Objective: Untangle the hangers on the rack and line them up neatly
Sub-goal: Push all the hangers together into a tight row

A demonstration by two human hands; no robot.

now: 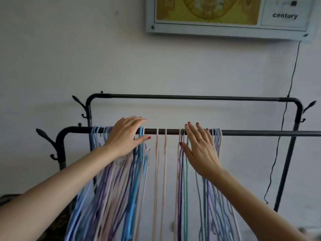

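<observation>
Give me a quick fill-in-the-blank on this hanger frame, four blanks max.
1. The hangers hang on the ____ of the rack's two bars.
2. A gold ring is worn on the ____ hand.
3. The left hand rests on the hangers with fingers ____, not curled.
4. The framed sign on the wall reads ____.

Missing: nearer; right; straight; century

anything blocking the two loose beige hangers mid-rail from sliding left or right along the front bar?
Bare rail only for a short stretch each way. On the left, the left hand rests over the bunched hangers; on the right, the right hand lies flat against the other bunch. The two beige hangers hang free between them on the front bar.
</observation>
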